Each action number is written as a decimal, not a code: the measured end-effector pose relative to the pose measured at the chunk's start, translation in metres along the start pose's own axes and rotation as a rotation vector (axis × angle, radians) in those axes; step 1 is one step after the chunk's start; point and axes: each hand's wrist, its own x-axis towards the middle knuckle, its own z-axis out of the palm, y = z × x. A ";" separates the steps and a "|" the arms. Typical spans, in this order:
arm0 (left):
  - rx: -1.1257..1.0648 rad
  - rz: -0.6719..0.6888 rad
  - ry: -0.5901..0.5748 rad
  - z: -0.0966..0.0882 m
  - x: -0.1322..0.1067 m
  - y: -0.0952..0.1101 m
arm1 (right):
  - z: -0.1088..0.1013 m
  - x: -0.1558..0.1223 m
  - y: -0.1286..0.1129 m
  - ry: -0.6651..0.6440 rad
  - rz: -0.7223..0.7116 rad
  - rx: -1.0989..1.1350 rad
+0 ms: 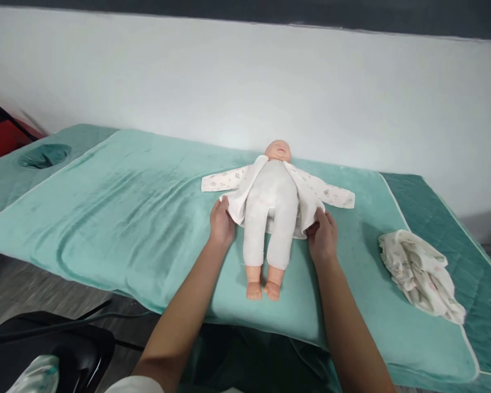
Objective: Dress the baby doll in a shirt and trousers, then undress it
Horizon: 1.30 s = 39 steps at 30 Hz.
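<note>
A baby doll with a white cloth body lies on its back, head toward the wall and bare feet toward me. Its arms are inside the sleeves of a white patterned baby jacket, which is spread open at the front. My left hand pinches the lower edge of the jacket's panel on the left. At the opposite panel, my right hand grips the lower corner. Part of the jacket's back lies under the doll and shows between and beside its legs.
Green velvety fabric covers the massage bed, which has a face hole at the far left. A crumpled patterned cloth lies to the right. A black chair with a cable across it stands at lower left. Behind rises a white wall.
</note>
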 end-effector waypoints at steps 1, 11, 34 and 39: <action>0.009 0.022 0.032 -0.004 0.001 -0.001 | -0.002 0.001 -0.001 0.032 -0.003 0.007; 0.631 0.443 0.303 -0.020 -0.007 -0.002 | -0.023 0.003 0.005 0.340 -0.212 -0.194; 0.854 0.249 -0.304 -0.017 -0.018 0.011 | -0.020 -0.016 0.007 0.042 -0.375 -0.701; 0.903 0.270 -0.305 -0.020 -0.017 0.006 | -0.020 -0.015 0.011 0.034 -0.436 -0.664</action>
